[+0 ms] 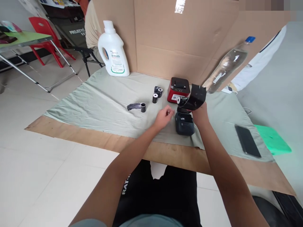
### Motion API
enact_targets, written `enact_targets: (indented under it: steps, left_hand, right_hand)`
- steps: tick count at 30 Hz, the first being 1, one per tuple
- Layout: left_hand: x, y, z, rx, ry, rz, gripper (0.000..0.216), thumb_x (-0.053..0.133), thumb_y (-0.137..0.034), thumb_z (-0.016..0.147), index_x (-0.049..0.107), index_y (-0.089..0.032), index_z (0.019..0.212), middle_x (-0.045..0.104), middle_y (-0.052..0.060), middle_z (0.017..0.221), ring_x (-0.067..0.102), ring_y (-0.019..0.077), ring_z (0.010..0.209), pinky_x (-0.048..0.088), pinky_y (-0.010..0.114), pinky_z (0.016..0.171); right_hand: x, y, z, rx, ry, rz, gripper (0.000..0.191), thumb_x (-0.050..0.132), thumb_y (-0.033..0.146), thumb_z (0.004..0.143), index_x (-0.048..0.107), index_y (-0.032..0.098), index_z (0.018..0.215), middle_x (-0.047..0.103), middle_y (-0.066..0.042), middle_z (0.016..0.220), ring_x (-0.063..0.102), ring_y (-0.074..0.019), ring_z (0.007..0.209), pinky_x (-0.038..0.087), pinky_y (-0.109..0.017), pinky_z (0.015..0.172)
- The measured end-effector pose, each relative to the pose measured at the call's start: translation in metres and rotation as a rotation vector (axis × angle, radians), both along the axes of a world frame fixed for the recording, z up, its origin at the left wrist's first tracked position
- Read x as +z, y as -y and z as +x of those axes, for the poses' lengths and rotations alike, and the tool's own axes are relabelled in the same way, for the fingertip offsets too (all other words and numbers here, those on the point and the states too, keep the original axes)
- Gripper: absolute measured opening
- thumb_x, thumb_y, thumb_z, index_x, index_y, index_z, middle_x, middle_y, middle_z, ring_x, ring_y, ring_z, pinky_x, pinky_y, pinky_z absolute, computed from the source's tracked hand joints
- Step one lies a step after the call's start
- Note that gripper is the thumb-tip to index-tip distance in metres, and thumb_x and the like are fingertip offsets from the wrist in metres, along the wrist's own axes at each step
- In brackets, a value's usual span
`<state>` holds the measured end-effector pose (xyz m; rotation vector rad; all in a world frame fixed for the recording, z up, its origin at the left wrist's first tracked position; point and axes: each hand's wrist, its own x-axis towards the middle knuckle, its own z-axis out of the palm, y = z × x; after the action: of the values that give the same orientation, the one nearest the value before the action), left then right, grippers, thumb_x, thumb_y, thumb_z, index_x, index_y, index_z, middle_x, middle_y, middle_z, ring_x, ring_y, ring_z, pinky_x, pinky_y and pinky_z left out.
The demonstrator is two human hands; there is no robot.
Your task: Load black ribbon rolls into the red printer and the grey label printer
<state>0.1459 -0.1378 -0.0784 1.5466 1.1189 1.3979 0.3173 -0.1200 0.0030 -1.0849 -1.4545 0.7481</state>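
My right hand (200, 115) grips a roll of glossy black strip (198, 96); a white-cored end (178, 100) shows at its left, and most of my fingers are hidden behind it. Directly below sits a small black printer (184, 124), its lid apparently raised. To the left of that printer, my left hand (164, 116) hovers with curled fingers and nothing visible in them. A red and black printer (178, 90) with a white label stands just behind. Small black rolls (155, 98) with white cores stand on the cloth, and another black roll (143, 107) has its strip partly unwound.
A white detergent bottle (115, 52) stands at the back left, against a cardboard screen (170, 41). A clear bottle with a blue cap (229, 66) leans at the right. A phone (247, 141) lies near the right edge, beside a green plastic item (272, 138). Someone sits behind the screen.
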Motion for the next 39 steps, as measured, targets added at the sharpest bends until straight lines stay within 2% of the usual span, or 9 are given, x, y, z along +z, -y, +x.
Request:
enact_targets:
  steps: [3,6,12,17,21,26,33,37,39]
  left_hand:
    - [0.006,0.005,0.000,-0.062,0.156,0.058,0.026,0.055,-0.046,0.101,0.064,-0.022,0.106,0.065,0.000,0.084,0.053,0.0135,0.070,0.041,0.027,0.067]
    - [0.010,0.012,0.001,-0.189,0.090,0.103,0.040,0.071,-0.036,0.088,0.068,-0.024,0.126,0.071,0.002,0.092,0.055,0.0138,0.070,0.041,0.026,0.063]
    - [0.008,0.022,0.012,-0.172,-0.069,0.069,0.027,0.072,-0.039,0.088,0.074,-0.022,0.109,0.062,-0.002,0.073,0.052,0.0124,0.065,0.044,0.026,0.066]
    - [0.011,0.030,0.012,-0.128,-0.124,0.155,0.030,0.067,-0.045,0.095,0.067,-0.022,0.115,0.064,0.007,0.114,0.058,0.0146,0.080,0.050,0.030,0.079]
    - [0.014,0.038,0.008,-0.290,-0.248,0.311,0.033,0.059,-0.054,0.098,0.071,-0.023,0.103,0.059,0.011,0.126,0.063,0.0229,0.102,0.052,0.036,0.094]
    - [0.009,0.045,0.018,-0.307,-0.415,0.375,0.024,0.064,-0.045,0.096,0.075,-0.023,0.098,0.067,0.010,0.111,0.065,0.0211,0.090,0.050,0.031,0.074]
    - [0.004,0.044,0.021,-0.299,-0.492,0.397,0.022,0.058,-0.034,0.099,0.078,-0.026,0.101,0.071,0.007,0.099,0.067,0.0179,0.083,0.047,0.028,0.068]
    - [0.004,0.044,0.020,-0.295,-0.475,0.395,0.020,0.060,-0.032,0.099,0.079,-0.027,0.101,0.072,0.006,0.097,0.067,0.0175,0.081,0.046,0.027,0.067]
    - [0.004,0.044,0.020,-0.289,-0.466,0.426,0.020,0.061,-0.032,0.099,0.080,-0.027,0.102,0.072,0.006,0.095,0.067,0.0168,0.079,0.046,0.026,0.065]
  right_hand:
    - [-0.012,0.025,0.026,0.098,0.088,-0.094,0.032,0.079,0.052,0.074,0.063,0.025,0.082,0.061,0.001,0.069,0.059,-0.0203,0.070,0.052,-0.035,0.067]
    - [-0.018,0.042,0.037,0.203,0.168,-0.179,0.030,0.074,0.049,0.079,0.062,0.026,0.095,0.064,0.002,0.072,0.060,-0.0194,0.069,0.049,-0.033,0.065]
    - [-0.010,0.057,0.043,0.304,0.602,0.033,0.022,0.069,0.032,0.085,0.067,0.025,0.106,0.071,-0.006,0.099,0.062,-0.0239,0.087,0.051,-0.037,0.078]
    - [-0.011,0.043,0.056,0.229,0.757,0.149,0.023,0.065,0.027,0.087,0.070,0.025,0.110,0.073,-0.011,0.107,0.062,-0.0317,0.102,0.051,-0.047,0.091]
    - [-0.021,0.025,0.066,0.224,0.771,0.130,0.022,0.064,0.026,0.086,0.071,0.025,0.107,0.076,-0.009,0.105,0.064,-0.0312,0.099,0.051,-0.048,0.094]
    - [-0.024,0.006,0.059,0.215,0.886,0.062,0.025,0.061,0.018,0.087,0.072,0.022,0.109,0.076,-0.009,0.109,0.066,-0.0312,0.104,0.052,-0.047,0.094]
    - [-0.023,-0.002,0.045,0.124,1.111,-0.084,0.011,0.072,0.017,0.079,0.073,0.022,0.090,0.066,-0.010,0.110,0.065,-0.0308,0.105,0.054,-0.042,0.085]
    - [-0.021,0.000,0.047,-0.040,1.021,-0.083,0.014,0.076,0.031,0.081,0.069,0.021,0.088,0.064,-0.010,0.104,0.065,-0.0278,0.092,0.055,-0.043,0.082]
    - [-0.024,-0.003,0.051,-0.146,0.891,0.019,0.028,0.072,0.038,0.085,0.069,0.019,0.105,0.064,-0.014,0.114,0.065,-0.0295,0.098,0.055,-0.047,0.090]
